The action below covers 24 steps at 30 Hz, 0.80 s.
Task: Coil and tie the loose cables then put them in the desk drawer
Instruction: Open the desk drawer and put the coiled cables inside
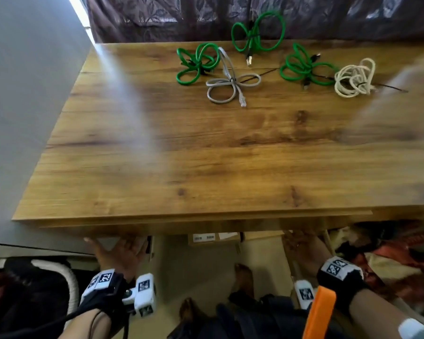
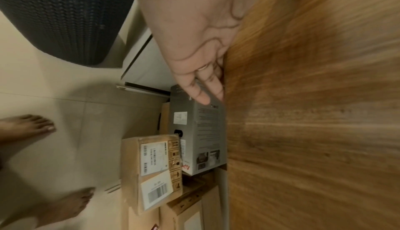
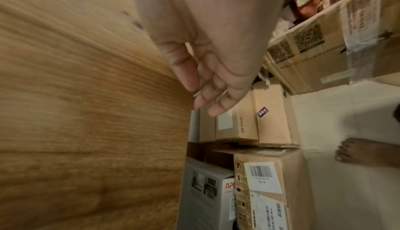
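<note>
tied cables (image 1: 233, 80) on desk (image 1: 206, 155); left hand (image 1: 123, 252), right hand (image 1: 301, 242) grip wide under its front edge

Left hand (image 1: 119, 250) reached under the tabletop (image 1: 206, 148) edge, fingers (image 2: 199, 90) straight; right hand (image 1: 301, 243) likewise, palm up.

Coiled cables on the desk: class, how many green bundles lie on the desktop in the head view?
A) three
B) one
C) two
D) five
A: three green bundles show at the far side of the desk, a left one, a middle one and a right one, beside a grey bundle and a cream bundle.
</note>
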Each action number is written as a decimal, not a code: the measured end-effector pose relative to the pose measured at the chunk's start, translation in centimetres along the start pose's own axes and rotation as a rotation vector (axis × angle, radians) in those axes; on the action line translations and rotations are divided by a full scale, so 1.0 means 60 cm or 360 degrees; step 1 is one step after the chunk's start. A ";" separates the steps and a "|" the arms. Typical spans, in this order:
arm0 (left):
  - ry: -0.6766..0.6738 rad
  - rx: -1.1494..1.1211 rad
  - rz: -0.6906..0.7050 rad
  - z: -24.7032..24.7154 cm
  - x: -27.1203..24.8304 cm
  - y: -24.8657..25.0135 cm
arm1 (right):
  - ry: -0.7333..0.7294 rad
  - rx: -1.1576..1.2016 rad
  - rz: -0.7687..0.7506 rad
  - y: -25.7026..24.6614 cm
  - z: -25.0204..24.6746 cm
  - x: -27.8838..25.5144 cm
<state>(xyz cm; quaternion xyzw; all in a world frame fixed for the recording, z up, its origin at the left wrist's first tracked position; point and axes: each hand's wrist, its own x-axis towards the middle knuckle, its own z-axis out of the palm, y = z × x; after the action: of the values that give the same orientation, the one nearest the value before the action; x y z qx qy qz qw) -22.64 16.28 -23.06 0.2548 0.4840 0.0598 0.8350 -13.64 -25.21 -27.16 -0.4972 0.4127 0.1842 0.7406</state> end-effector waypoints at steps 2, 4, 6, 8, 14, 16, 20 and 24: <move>-0.0012 -0.0063 -0.0037 -0.004 -0.009 0.010 | -0.0020 0.0053 0.0043 0.001 0.005 -0.025; -0.0045 -0.0075 -0.0104 -0.009 -0.023 0.012 | 0.0086 -0.0004 0.0029 0.000 0.009 -0.048; -0.0022 0.0020 -0.0160 -0.031 -0.032 0.013 | 0.0200 -0.0127 0.0025 0.010 -0.007 -0.061; 0.0036 0.0230 -0.0150 -0.062 -0.048 0.021 | 0.0215 -0.0336 -0.0058 0.034 -0.066 -0.029; 0.0656 0.0972 0.1497 -0.134 -0.127 0.115 | 0.0625 -0.0916 -0.0380 -0.039 -0.057 -0.274; 0.0336 0.1424 0.1863 -0.123 -0.153 0.141 | 0.0558 -0.1474 -0.0813 -0.064 -0.049 -0.333; -0.0495 0.2674 0.2207 -0.044 -0.199 0.137 | 0.0060 -0.2351 -0.1624 -0.085 0.007 -0.373; -0.0676 0.3297 0.1910 -0.020 -0.193 0.128 | -0.0256 -0.2958 -0.1229 -0.090 0.051 -0.356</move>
<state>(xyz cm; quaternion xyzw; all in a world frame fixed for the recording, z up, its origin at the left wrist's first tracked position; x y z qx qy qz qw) -28.58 19.37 -10.83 0.9894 -0.0387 -0.0211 0.1382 -21.28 -21.91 -6.56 -0.9630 -0.1350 0.2135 0.0942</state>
